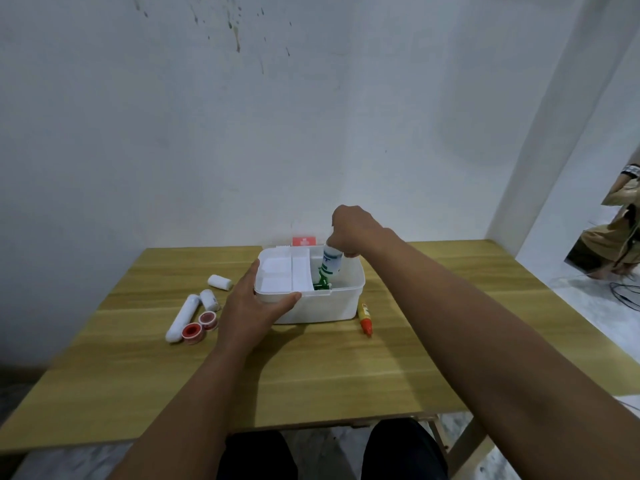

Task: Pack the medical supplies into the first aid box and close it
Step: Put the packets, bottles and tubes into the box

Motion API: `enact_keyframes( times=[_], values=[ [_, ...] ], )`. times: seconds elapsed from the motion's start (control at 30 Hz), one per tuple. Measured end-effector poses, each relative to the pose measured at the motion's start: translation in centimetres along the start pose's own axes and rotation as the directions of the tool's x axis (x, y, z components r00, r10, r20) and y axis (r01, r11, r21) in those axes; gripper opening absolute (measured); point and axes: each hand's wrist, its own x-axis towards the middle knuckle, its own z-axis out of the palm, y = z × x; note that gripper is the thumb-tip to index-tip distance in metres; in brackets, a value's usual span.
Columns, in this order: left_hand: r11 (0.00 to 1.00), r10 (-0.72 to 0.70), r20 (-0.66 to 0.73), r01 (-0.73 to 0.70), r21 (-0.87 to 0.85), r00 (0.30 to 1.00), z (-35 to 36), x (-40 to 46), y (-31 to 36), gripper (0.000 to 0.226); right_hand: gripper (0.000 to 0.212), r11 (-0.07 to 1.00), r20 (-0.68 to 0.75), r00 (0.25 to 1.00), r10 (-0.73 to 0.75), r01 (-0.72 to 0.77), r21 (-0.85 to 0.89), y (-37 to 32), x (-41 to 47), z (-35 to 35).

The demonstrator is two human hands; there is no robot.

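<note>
The first aid box [322, 306] stands open on the counter [311, 375], with its white insert tray [284, 275] seated over the left portion. The left hand [249, 306] grips the front-left corner of the box, thumb along the rim. The right hand [349, 233] holds a white bottle with green print [331, 265] from above, tilted, its lower end inside the right compartment beside a green item [321, 283] already packed.

Remaining outside, left of the box: two gauze rolls [219, 282], a white tube case [183, 318] and two red tape spools [199, 325]. An orange-tipped tube [365, 318] lies just right of the box. The lid is not fitted; a red-and-white part [304, 241] shows behind the box. Judged progress: early, most items unpacked.
</note>
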Motion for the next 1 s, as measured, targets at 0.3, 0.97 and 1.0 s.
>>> enact_keyframes(
  times=[0.3,0.97,1.0],
  values=[
    [1.000,-0.005,-0.005,0.006,0.010,1.000,-0.1,-0.1,0.0,0.108,0.024,0.998,0.005,1.000,0.023,-0.023,-0.062,-1.0,0.4,-0.3],
    [0.999,0.021,0.007,-0.021,-0.026,1.000,-0.1,0.0,-0.1,0.102,0.025,0.979,-0.050,0.991,0.120,-0.110,0.173,4.6,0.4,-0.9],
    [0.999,0.027,0.004,-0.027,-0.031,1.000,-0.2,-0.1,0.0,0.101,0.023,0.980,-0.095,0.984,0.152,-0.137,0.147,5.7,0.4,-1.2]
  ],
)
